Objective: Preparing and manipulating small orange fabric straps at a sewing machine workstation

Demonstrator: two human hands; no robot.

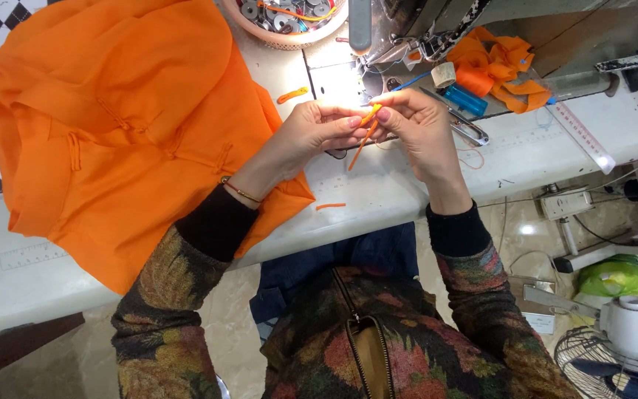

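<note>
From the head camera I look down on both hands meeting over the white counter (407, 199), just in front of the sewing machine (407, 29). The left hand (304, 137) and the right hand (419, 125) pinch the same thin orange fabric strip (367, 129) between thumb and fingertips; its free end hangs down toward the counter. I judge the step in hand to be fine shaping of this strip, perhaps rolling or folding it into a loop like those already sewn on the orange garment (112, 118) spread to the left. As I read it, the work calls for a steady pinch and small twisting motions, with the strip kept taut between the two grips.

The fingers of the left hand are closed tight on the strip's upper part, thumb against forefinger, the remaining ones curled. The fingers of the right hand are likewise clenched on the strip at its top, touching the left's fingertips.

Around them: a short orange offcut (330, 206) lies on the counter near the edge, another small orange piece (292, 94) sits beyond the left hand, metal tweezers (463, 125) and a blue tool (463, 98) lie right of the hands, with bunched orange scraps (496, 66) behind and a round tray of bobbins (286, 18) at the top.
</note>
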